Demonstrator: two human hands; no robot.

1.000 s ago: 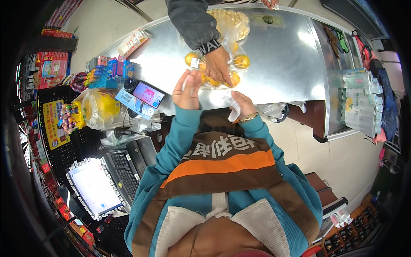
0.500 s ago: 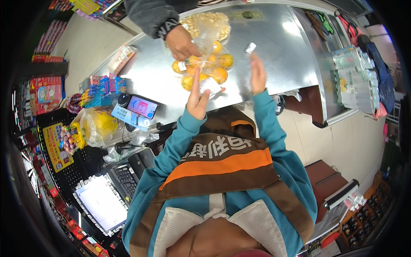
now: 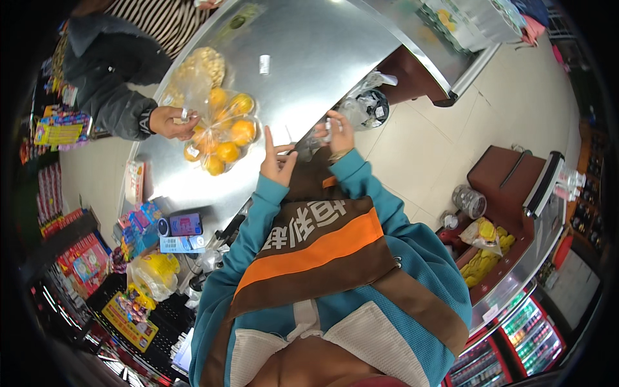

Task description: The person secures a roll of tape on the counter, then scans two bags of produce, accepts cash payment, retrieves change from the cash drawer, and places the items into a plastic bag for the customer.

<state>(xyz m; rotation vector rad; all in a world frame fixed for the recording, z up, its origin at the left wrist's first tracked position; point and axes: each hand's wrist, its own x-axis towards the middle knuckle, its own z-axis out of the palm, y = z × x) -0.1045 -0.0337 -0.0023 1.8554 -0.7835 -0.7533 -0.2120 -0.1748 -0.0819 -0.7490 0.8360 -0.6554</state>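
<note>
My left hand (image 3: 278, 161) is over the near edge of the metal counter (image 3: 293, 61), its index finger stretched out and its fingers apart. I see nothing held in it. My right hand (image 3: 338, 135) is to the right, just past the counter's edge, its fingers curled round a small crumpled piece of white paper (image 3: 327, 124). A clear bag of oranges (image 3: 227, 129) lies on the counter left of my hands. Another person's hand (image 3: 173, 122) grips the top of this bag. Behind it sits a bag of pale, roundish, nut-like pieces (image 3: 207, 64).
A small white label (image 3: 264, 64) lies on the counter. Below its edge stands a bin with a plastic liner (image 3: 372, 108). A phone (image 3: 185, 224), a long white-and-red box (image 3: 135, 180) and a bagged yellow item (image 3: 155, 272) are at left. A brown cabinet (image 3: 500, 177) stands at right.
My view has turned to the right. The white slip has left my left hand. My right hand has drawn back toward the counter's edge. The other person's hand now grips the bag's top.
</note>
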